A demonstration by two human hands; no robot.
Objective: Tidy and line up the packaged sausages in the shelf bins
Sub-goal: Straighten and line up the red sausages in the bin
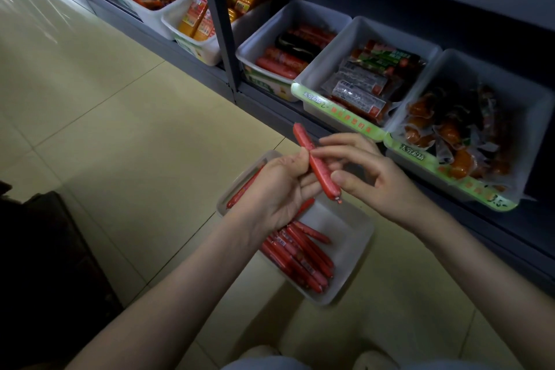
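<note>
One sausage [315, 165] is pinched by both the left hand [279, 189] and right hand [372, 180] over the floor bin [354, 282], pointing 11 to 5 o'clock; I judge it should be set parallel to the row [300, 252] at 6 o'clock and laid snug beside it.

A handwritten "3.5" can be read at the right end of the green label strip [450, 175] on the rightmost bin [536, 117], while the white Chinese characters printed on it and on the neighbouring strip [339, 112] are too blurred to be read.
</note>
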